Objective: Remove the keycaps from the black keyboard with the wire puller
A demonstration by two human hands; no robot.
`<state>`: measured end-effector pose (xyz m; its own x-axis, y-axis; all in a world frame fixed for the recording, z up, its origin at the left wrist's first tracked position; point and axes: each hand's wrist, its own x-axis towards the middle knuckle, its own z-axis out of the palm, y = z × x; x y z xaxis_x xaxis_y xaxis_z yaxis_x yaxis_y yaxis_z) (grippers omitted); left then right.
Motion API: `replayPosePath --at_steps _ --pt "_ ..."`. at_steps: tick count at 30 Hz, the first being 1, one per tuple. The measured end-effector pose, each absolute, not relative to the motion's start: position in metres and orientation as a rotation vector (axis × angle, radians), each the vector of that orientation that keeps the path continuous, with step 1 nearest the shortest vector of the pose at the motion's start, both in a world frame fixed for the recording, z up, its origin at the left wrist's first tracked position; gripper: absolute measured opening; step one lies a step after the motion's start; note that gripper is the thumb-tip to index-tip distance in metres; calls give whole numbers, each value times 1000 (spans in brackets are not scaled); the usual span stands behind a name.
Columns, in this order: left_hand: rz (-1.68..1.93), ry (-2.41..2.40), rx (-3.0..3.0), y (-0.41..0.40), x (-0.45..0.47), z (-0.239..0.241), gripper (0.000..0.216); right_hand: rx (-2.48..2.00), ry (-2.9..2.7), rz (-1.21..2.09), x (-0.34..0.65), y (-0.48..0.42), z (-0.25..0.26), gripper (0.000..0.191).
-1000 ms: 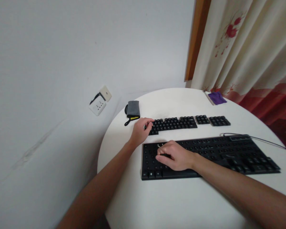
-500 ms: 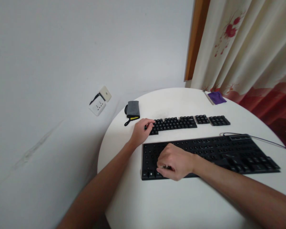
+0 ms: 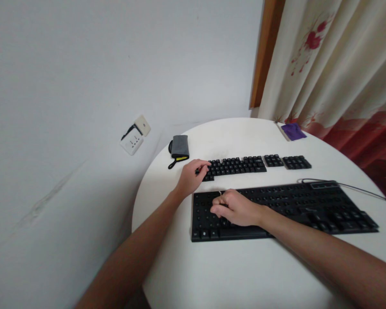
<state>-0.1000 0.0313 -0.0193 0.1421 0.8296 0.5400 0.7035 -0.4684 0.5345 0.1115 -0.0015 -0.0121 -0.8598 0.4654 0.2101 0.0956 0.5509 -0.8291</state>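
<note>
A black keyboard lies on the white round table, many keys gone from its left and middle parts, some left along the bottom row and right end. Behind it, loose black keycaps stand in rows. My left hand rests at the left end of these rows, fingers curled and closed around something hidden, at the keycaps. Over the left part of the keyboard is my right hand, closed in a pinch. A thin pale loop shows by its fingertips; the rest of what it grips is covered.
A grey cloth pouch with a yellow edge and black loop sits at the back left. At the back right lies a purple cloth. The keyboard's cable runs off to the right. A wall with a socket borders the left side.
My right hand has moved a little away from me over the keyboard, uncovering more of the bottom row. My left hand has stayed in place.
</note>
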Motion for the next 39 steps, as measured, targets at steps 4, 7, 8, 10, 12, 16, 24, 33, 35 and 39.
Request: replayPosePath --at_steps 4,7,8,10,12,16,24,33,35,39 --pt "1217 1485 2245 29 -98 -19 19 -596 -2289 1369 109 -1 -11 41" --pt "1193 1446 2232 27 -96 -17 19 -592 -2176 1422 109 2 -12 42" --pt "1191 1430 2226 26 -96 -16 19 -599 -2108 1415 109 3 -14 41" --pt "1180 1376 2218 23 -95 -13 21 -652 -1927 1343 109 6 -17 41" --pt "1152 1287 2216 19 -93 -9 24 -728 -1739 1227 108 10 -20 38" --pt "1041 1069 2245 14 -90 -3 26 -818 -1563 1034 108 15 -22 32" --pt "1010 1078 2239 12 -81 -4 17 -834 -1605 947 106 16 -21 19" --pt "1059 1098 2310 14 -83 -9 16 -903 -1550 1122 105 20 -27 35" --pt "1064 1092 2382 15 -84 -10 17 -895 -1522 1155 105 20 -27 38" --pt "1072 1109 2464 16 -85 -12 24 -872 -1486 1201 104 20 -28 37"
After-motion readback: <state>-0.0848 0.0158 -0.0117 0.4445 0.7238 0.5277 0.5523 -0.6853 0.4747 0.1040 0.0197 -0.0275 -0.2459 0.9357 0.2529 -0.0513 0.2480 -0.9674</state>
